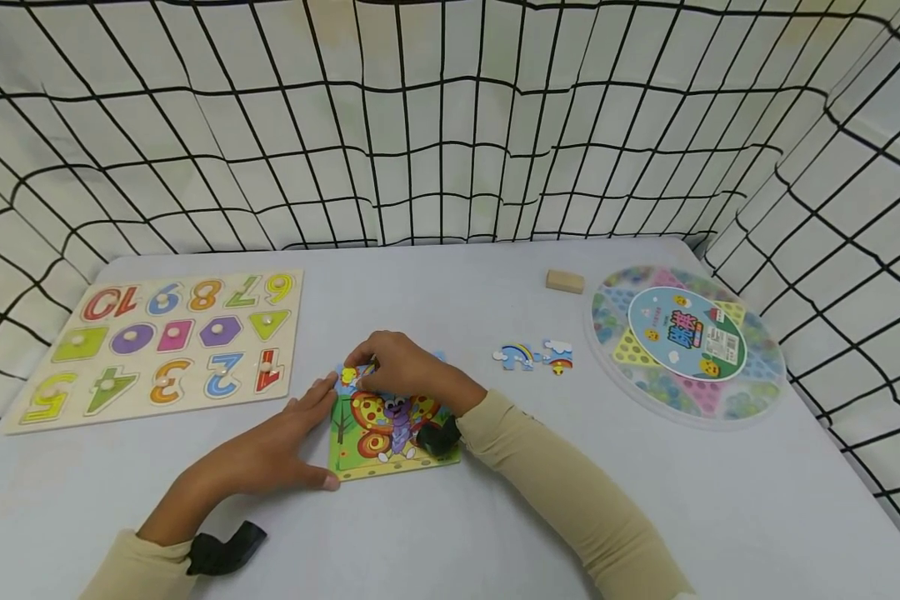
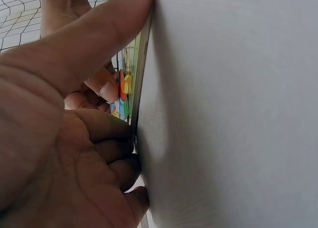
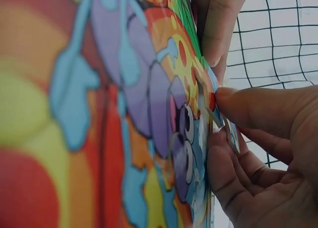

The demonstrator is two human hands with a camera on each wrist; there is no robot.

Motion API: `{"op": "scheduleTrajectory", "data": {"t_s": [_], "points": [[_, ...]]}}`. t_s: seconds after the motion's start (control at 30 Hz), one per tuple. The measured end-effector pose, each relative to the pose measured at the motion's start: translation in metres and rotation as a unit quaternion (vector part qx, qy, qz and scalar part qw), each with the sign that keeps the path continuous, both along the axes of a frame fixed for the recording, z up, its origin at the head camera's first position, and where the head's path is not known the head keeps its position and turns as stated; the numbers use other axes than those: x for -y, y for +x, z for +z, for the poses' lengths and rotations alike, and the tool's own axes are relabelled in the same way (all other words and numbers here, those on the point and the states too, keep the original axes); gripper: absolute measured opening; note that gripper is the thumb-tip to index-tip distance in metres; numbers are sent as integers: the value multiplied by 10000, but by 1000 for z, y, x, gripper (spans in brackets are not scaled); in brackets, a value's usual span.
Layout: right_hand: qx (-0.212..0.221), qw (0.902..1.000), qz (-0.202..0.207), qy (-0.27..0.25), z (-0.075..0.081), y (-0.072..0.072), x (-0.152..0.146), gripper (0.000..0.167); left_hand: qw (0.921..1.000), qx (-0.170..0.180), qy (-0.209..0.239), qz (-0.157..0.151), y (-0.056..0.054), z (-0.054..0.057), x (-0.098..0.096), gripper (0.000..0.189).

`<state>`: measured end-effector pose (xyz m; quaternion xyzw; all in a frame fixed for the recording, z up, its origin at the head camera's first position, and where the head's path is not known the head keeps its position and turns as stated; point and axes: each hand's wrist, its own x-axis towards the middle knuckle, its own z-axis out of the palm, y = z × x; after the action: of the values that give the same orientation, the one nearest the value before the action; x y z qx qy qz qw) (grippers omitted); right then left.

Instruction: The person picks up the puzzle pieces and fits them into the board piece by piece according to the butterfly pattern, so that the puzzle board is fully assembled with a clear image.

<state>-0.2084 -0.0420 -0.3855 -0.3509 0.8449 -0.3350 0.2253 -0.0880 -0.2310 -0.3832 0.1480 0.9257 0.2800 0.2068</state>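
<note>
A butterfly jigsaw puzzle (image 1: pixel 400 429) lies on the table in front of me, with a purple-bodied, red-winged butterfly on green. My left hand (image 1: pixel 266 450) rests along its left side, fingers against the upper left edge and thumb at the near left corner. Over the top part of the puzzle, my right hand (image 1: pixel 405 367) pinches a small puzzle piece (image 3: pixel 232 134) between thumb and fingers, seen in the right wrist view. That hand hides much of the puzzle's upper edge. Two loose rainbow puzzle pieces (image 1: pixel 517 357) lie to the right.
At left lies a wooden number and shape board (image 1: pixel 195 362). A small wooden block (image 1: pixel 565 282) sits at the back right, beside a round game box (image 1: pixel 686 342) with a clear cover. Black netting (image 1: pixel 442 154) with white cloth behind it surrounds the table's far sides.
</note>
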Motion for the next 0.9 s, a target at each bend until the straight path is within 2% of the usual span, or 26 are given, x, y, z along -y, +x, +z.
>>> {"op": "scheduleTrajectory", "data": {"t_s": [0.23, 0.47, 0.9], "points": [[-84, 9999, 86, 69, 0, 1, 3, 28, 10000, 5, 59, 16, 0, 2, 0, 116], [-425, 9983, 225, 331, -1, 2, 5, 29, 10000, -12, 66, 26, 2, 0, -1, 115], [-364, 9987, 223, 269, -4, -1, 4, 30, 10000, -36, 65, -10, 1, 2, -2, 115]]}}
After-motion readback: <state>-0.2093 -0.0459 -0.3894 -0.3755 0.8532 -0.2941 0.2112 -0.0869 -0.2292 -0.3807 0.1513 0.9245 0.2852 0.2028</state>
